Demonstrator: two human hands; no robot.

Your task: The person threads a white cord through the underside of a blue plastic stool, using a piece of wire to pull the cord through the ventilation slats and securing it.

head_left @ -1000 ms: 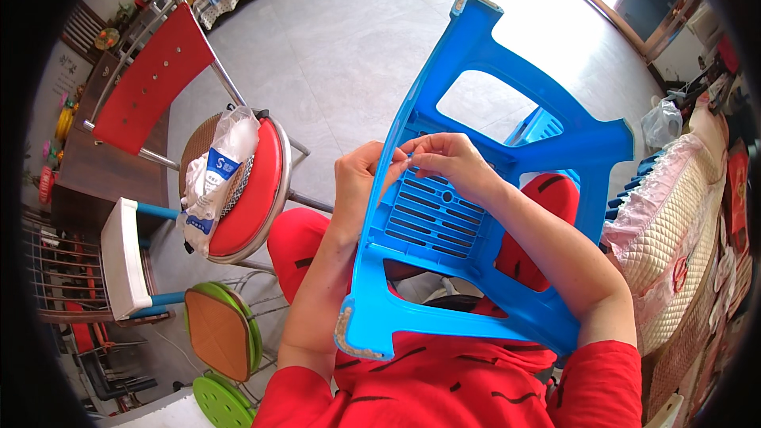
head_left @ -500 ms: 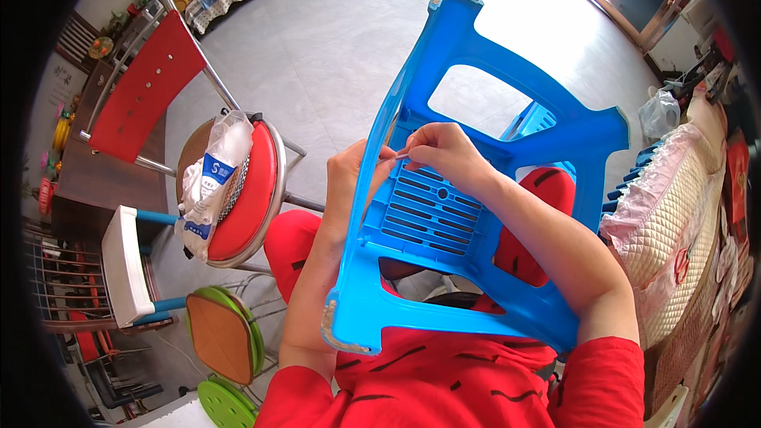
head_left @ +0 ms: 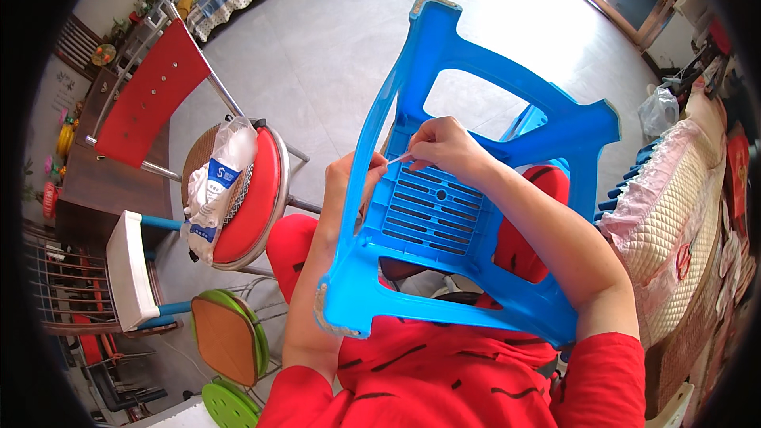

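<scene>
A blue plastic stool (head_left: 441, 325) rests upside down across my lap, its legs pointing up toward me and its slotted seat at the bottom. My left hand (head_left: 354, 177) is behind the stool's left side, partly hidden by that rail, with its fingertips pinched at the opening. Inside the frame, above the slots, my right hand (head_left: 441, 145) is closed in a pinch. Between the two sets of fingertips stretches a thin whitish strip (head_left: 401, 159), held at both ends; its exact kind is too small to make out.
At the left stands a red chair (head_left: 162, 87) with a plastic bag of white items (head_left: 218, 190) on its seat. Below it are a white-topped stool (head_left: 131, 269) and a round-cornered brown seat (head_left: 228, 338). A quilted cover (head_left: 666, 246) lies along the right.
My hands have drawn slightly apart, and more of the whitish strip shows between them. The stool has shifted a little to the left in view.
</scene>
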